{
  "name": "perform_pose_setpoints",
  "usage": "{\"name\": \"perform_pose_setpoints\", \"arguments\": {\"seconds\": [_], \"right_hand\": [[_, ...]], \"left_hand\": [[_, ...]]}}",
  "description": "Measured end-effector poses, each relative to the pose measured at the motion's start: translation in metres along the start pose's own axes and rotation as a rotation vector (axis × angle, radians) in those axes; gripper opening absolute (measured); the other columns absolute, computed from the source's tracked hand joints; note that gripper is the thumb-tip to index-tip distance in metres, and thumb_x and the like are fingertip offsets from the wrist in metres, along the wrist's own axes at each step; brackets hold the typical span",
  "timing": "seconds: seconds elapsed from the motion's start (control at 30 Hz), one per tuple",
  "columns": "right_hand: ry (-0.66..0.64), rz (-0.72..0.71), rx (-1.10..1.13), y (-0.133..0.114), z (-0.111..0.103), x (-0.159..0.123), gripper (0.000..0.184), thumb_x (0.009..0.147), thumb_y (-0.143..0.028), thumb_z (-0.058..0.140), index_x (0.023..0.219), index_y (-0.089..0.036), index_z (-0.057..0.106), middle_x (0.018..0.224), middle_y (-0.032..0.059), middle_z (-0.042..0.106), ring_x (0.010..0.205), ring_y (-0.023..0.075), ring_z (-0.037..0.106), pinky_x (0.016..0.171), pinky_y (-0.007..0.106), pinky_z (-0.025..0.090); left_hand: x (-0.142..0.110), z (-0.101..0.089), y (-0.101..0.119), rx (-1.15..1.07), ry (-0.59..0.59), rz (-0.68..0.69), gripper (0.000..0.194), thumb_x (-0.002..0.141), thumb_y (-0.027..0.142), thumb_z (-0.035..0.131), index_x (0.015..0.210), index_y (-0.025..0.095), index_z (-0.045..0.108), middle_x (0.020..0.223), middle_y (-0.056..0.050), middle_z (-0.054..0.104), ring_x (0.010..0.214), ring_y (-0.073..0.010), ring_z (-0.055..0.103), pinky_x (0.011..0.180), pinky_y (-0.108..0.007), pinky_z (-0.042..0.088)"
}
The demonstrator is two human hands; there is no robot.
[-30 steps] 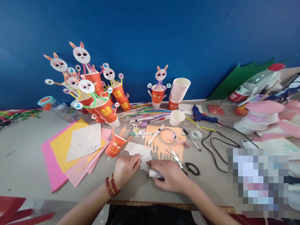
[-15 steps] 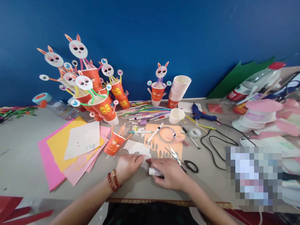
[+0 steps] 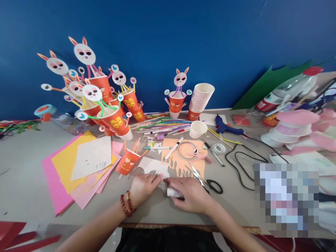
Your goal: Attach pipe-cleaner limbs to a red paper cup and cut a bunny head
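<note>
My left hand (image 3: pixel 143 187), a red beaded bracelet on its wrist, rests low over the table with its fingers curled and pressed together at a small pale paper piece (image 3: pixel 160 174) with a pink spot. Most of that piece is hidden. My right hand (image 3: pixel 191 193) lies close beside it, its fingertips reaching to the same spot. Under its palm it holds a glue stick (image 3: pixel 172 192), white end pointing left. Cut white paper (image 3: pixel 149 164) lies just beyond both hands. Black-handled scissors (image 3: pixel 201 178) stand open next to my right hand.
An orange cup (image 3: pixel 127 161) with straws and stacked coloured paper (image 3: pixel 57 182) lie left. Rabbit-faced cups (image 3: pixel 115 120) stand behind. Orange paper (image 3: pixel 193 164), markers and a tape roll (image 3: pixel 218 148) lie ahead. A glue gun (image 3: pixel 228 128) trails a black cord (image 3: pixel 233 164) at right.
The view has shifted very slightly. Both hands keep nearly the same place and grip. A pink spot now shows more clearly by my left fingertips.
</note>
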State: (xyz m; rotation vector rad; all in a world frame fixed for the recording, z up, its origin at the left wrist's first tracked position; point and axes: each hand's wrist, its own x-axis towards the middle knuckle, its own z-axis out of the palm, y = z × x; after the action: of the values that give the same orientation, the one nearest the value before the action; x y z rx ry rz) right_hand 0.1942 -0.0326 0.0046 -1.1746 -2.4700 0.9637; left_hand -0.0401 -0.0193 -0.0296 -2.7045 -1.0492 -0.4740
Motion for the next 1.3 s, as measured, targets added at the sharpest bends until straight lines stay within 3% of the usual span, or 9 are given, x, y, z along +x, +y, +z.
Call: {"name": "perform_pose_setpoints", "arguments": {"seconds": [0.87, 1.13, 1.3], "right_hand": [[-0.005, -0.004, -0.003, 0.0001, -0.0010, 0.0004, 0.035, 0.074, -0.023, 0.057, 0.109, -0.025, 0.062, 0.124, 0.0040, 0.069, 0.102, 0.0239, 0.069, 0.082, 0.030, 0.049], [-0.015, 0.002, 0.006, 0.0003, -0.0011, 0.0000, 0.036, 0.075, -0.024, 0.058, 0.111, -0.025, 0.062, 0.128, 0.0038, 0.067, 0.106, 0.0245, 0.067, 0.084, 0.030, 0.048], [-0.021, 0.008, -0.008, -0.0005, -0.0017, -0.0001, 0.033, 0.076, -0.026, 0.058, 0.109, -0.025, 0.062, 0.128, 0.0036, 0.067, 0.104, 0.0244, 0.068, 0.083, 0.030, 0.048]], "left_hand": [[0.0010, 0.0004, 0.0014, -0.051, -0.031, -0.057, 0.020, 0.091, 0.013, 0.051, 0.108, 0.018, 0.061, 0.061, 0.002, 0.061, 0.051, -0.0155, 0.059, 0.046, -0.027, 0.035], [-0.0019, -0.0059, -0.0017, -0.096, -0.107, -0.054, 0.029, 0.090, 0.017, 0.050, 0.117, 0.018, 0.059, 0.063, 0.001, 0.065, 0.052, -0.0175, 0.062, 0.045, -0.028, 0.037], [-0.0066, -0.0073, -0.0041, -0.098, -0.091, -0.005, 0.036, 0.090, 0.017, 0.048, 0.125, 0.017, 0.056, 0.060, 0.001, 0.063, 0.050, -0.0167, 0.061, 0.045, -0.028, 0.037]]}}
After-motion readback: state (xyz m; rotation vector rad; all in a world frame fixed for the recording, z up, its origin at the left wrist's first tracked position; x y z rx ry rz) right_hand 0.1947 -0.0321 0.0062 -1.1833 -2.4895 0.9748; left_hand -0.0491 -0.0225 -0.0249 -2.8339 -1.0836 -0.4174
